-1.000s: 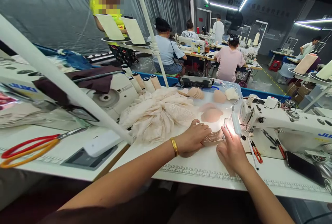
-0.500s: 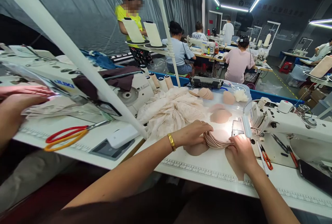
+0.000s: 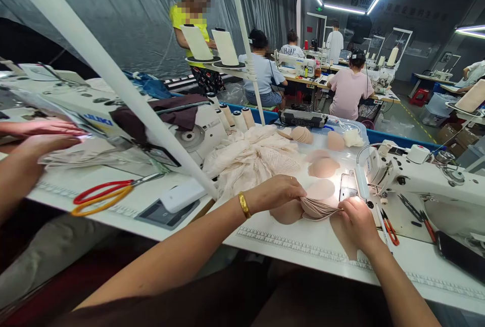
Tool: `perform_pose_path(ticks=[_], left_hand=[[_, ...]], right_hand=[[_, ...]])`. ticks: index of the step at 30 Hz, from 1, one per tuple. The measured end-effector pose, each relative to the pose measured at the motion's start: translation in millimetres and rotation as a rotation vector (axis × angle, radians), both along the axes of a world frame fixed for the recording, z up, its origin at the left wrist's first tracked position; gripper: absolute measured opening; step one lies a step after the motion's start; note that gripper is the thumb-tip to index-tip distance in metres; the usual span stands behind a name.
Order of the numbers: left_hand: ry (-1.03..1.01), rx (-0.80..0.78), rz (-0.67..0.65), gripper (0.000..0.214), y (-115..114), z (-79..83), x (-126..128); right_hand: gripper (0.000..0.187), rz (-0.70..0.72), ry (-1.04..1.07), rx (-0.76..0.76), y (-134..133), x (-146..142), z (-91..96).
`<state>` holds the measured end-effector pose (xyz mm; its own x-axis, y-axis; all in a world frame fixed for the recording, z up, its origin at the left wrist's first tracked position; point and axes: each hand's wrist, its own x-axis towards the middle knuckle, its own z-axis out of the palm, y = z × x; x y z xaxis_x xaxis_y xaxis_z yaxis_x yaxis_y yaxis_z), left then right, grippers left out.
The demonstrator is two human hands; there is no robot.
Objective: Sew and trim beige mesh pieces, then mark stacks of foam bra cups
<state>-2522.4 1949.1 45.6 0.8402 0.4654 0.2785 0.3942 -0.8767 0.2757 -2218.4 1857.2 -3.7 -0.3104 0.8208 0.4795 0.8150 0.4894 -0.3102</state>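
Observation:
My left hand point(image 3: 275, 193) and my right hand point(image 3: 354, 222) both pinch a fanned stack of thin beige fabric pieces point(image 3: 317, 208) held just above the white table point(image 3: 303, 246). The left hand grips the stack's left end, and my right fingers close on its right end. A gold bangle sits on my left wrist. A beige foam cup point(image 3: 287, 213) lies under the left hand. More beige cups point(image 3: 323, 167) lie behind, lit by the lamp of the white sewing machine point(image 3: 424, 180).
A heap of cream lace fabric point(image 3: 253, 157) lies left of the cups. Red and yellow scissors point(image 3: 102, 196) lie at the left. Orange snips point(image 3: 388, 226) and a black phone point(image 3: 458, 253) rest to the right. Another person's hands point(image 3: 34, 140) work at far left. Several seated workers sew behind.
The view swung left, bringing another person's hands into sight. My right hand went from flat on the table to gripping the stack's right end, and the stack lifted slightly.

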Motion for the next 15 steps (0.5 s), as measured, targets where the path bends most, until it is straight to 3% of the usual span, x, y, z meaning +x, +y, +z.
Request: perform_pose_path(ticks=[5, 9, 12, 15], left_hand=[[-0.192, 0.087, -0.012, 0.024, -6.5, 0.3, -18.4], [-0.298, 0.115, 0.0, 0.019, -10.9, 2.7, -33.3], [-0.321, 0.145, 0.007, 0.018, -13.0, 4.0, -40.7], [-0.344, 0.172, 0.017, 0.017, -13.9, 3.0, -44.1]], right_hand=[[0.028, -0.008, 0.071, 0.003, -16.4, 6.7, 2.3], [0.021, -0.006, 0.202, -0.061, -40.3, 20.1, 8.9], [0.017, -0.016, 0.489, -0.349, -58.4, 31.3, 10.9], [0.03, -0.046, 0.761, -0.653, -68.7, 40.6, 3.8]])
